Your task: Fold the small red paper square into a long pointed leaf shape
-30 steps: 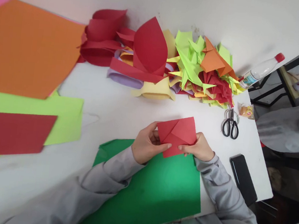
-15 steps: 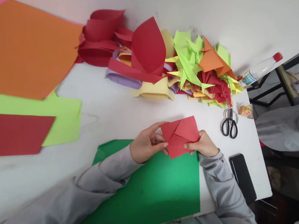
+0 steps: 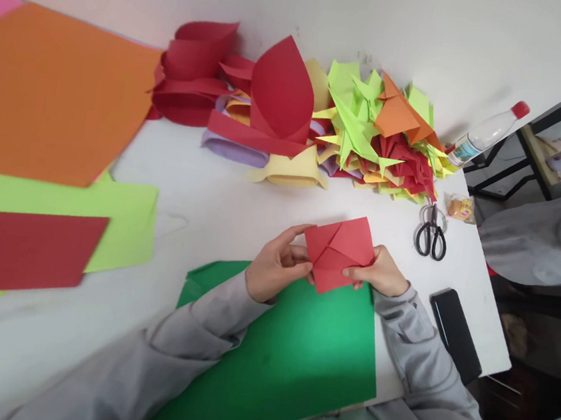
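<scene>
Left hand (image 3: 277, 268) pinches left edge of folded red paper (image 3: 337, 251); right hand (image 3: 386, 272) grips its right side; green sheet (image 3: 306, 346) beneath, on worktop (image 3: 210, 209).

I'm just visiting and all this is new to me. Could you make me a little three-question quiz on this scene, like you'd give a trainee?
1. True or false: the left hand and the right hand both touch the folded red paper.

2. Which colour is the large sheet nearest the person's body?
a) orange
b) green
c) purple

3. Fill in the blank: the black-handled tool lying on the table between the wrapped snack and the phone is a pair of ____.

Key: 1. True; 2. b; 3. scissors.
</scene>
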Demonstrator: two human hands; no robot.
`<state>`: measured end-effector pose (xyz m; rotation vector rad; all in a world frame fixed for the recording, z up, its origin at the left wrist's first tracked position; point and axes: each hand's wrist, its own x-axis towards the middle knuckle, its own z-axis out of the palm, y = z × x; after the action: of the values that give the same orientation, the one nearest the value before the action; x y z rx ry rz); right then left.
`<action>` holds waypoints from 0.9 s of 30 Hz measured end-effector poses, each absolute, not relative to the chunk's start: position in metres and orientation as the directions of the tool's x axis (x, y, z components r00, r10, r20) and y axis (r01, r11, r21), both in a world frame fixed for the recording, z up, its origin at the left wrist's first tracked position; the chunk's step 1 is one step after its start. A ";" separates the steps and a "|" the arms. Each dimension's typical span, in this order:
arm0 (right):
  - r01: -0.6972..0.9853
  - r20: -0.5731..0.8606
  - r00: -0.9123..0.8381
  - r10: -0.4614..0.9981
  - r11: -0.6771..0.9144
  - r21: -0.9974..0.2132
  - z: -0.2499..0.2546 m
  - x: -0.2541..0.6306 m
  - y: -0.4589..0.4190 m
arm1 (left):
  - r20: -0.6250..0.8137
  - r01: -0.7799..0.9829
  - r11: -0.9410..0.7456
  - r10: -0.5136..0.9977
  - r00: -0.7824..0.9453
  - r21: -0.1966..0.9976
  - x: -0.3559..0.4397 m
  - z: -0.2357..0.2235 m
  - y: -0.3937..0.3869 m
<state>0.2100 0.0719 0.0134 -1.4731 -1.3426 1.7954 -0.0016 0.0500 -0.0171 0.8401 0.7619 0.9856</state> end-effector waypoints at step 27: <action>0.182 -0.415 -0.374 0.829 -0.373 -0.910 0.011 0.225 0.081 | -0.217 -0.395 0.256 0.966 0.143 0.882 0.000 -0.012 0.051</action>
<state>0.2254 0.0805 0.0107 -1.3713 -1.3722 1.7980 -0.0002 0.0508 -0.0120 0.7698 0.9381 1.1361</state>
